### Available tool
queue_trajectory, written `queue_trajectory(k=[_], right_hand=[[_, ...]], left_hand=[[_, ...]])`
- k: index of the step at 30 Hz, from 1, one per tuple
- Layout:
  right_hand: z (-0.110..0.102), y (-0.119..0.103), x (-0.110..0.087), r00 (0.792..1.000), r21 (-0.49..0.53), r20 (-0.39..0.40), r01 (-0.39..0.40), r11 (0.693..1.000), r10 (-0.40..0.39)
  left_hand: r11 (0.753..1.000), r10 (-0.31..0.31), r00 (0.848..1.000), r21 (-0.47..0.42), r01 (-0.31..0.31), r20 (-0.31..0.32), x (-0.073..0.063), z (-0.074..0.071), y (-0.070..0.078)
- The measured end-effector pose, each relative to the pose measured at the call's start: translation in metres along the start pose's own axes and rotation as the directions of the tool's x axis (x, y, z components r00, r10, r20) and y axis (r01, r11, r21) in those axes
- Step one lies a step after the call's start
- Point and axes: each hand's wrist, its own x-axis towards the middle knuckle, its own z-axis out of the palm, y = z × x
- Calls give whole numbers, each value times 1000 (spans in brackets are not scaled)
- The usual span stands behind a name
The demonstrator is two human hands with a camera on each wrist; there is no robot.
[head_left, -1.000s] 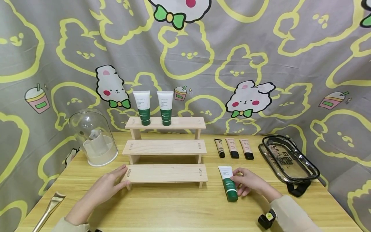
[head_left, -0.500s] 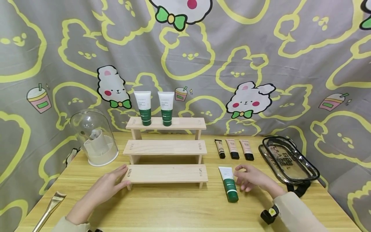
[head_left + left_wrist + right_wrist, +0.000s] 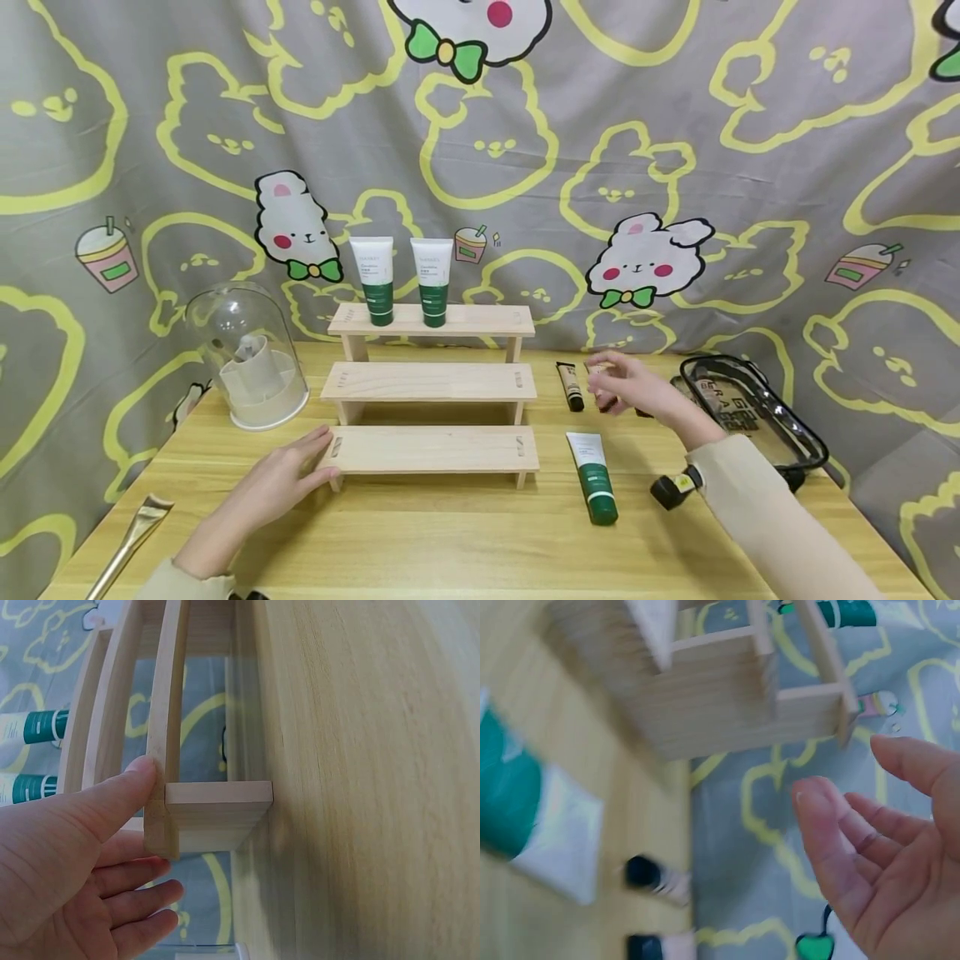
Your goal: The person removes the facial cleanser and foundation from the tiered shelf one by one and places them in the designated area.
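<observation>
My left hand point(image 3: 273, 487) holds the left end of the lowest step of a three-tier wooden display stand point(image 3: 435, 448). In the left wrist view its thumb and index finger are on the board end, the other fingers relaxed. Two white and green squeeze tubes stand upright on the top step, the left tube point(image 3: 372, 279) and the right tube point(image 3: 432, 283). My right hand point(image 3: 637, 392) hangs over the small BB cream tubes, fingers loosely bent, holding nothing; it partly hides the pink ones. Another green and white tube point(image 3: 594, 479) lies on the table right of the stand.
A clear dome point(image 3: 243, 350) on a white base is at the left rear. A gold-coloured tool point(image 3: 131, 542) lies at the front left. A transparent black-edged pouch point(image 3: 757, 417) lies on the right. A small black-capped tube point(image 3: 570, 386) is near the table's back edge.
My right hand has let go of the lying green and white tube and moved back, over the small tubes. That tube stays in place. My left hand has kept its position on the stand.
</observation>
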Motion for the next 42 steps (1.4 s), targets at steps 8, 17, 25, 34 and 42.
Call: queue_trajectory(k=[8,17,25,34,42], right_hand=[[13,-39,39,987,-48,-64,146,988,-149],[43,-80,77,971,-46,-74,223,974,-226],[65,-106,105,959,-55,-120,253,966,-258],[75,-144,127,932,13,-204,310,951,-300],[85,-165,139,932,38,-222,302,953,-286]], left_hand=[[1000,-5,1000,-9,5,4,-1,0,1],[1000,-4,1000,-4,4,1,-1,1,1],[1000,4,1000,1,-4,-2,-1,1,1],[1000,11,1000,6,-11,-12,-1,1,2],[1000,17,1000,12,-17,-18,0,0,1]])
